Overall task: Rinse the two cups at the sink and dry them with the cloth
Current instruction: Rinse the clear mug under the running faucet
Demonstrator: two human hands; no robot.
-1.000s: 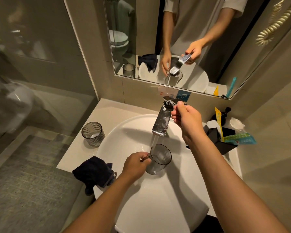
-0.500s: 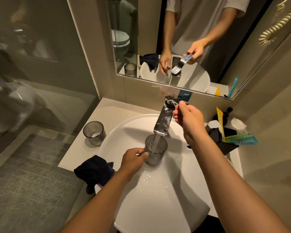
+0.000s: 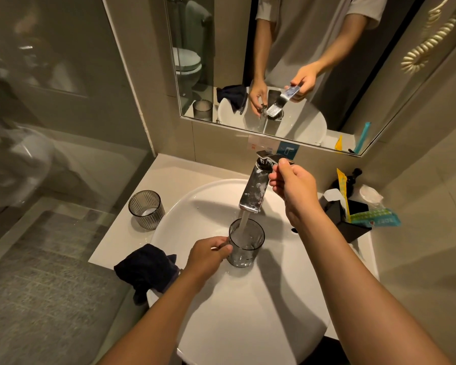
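My left hand (image 3: pixel 208 255) grips a smoky grey glass cup (image 3: pixel 245 243) upright in the white sink basin (image 3: pixel 248 312), directly under the chrome tap spout (image 3: pixel 253 192). Water streams from the spout into the cup. My right hand (image 3: pixel 292 184) pinches the tap's lever handle (image 3: pixel 270 156) at the top. A second ribbed grey cup (image 3: pixel 146 209) stands on the counter left of the basin. A dark navy cloth (image 3: pixel 145 268) lies bunched on the basin's left rim, beside my left wrist.
A black holder (image 3: pixel 345 219) with sachets and a wrapped toothbrush sits right of the basin. The mirror (image 3: pixel 274 61) hangs behind the tap. A glass shower screen (image 3: pixel 50 114) borders the counter (image 3: pixel 174 177) on the left, above a grey floor mat (image 3: pixel 42 285).
My left hand has brought the cup up and back from the lower basin to stand under the spout. The water stream now falls into the cup. My right hand stays on the lever.
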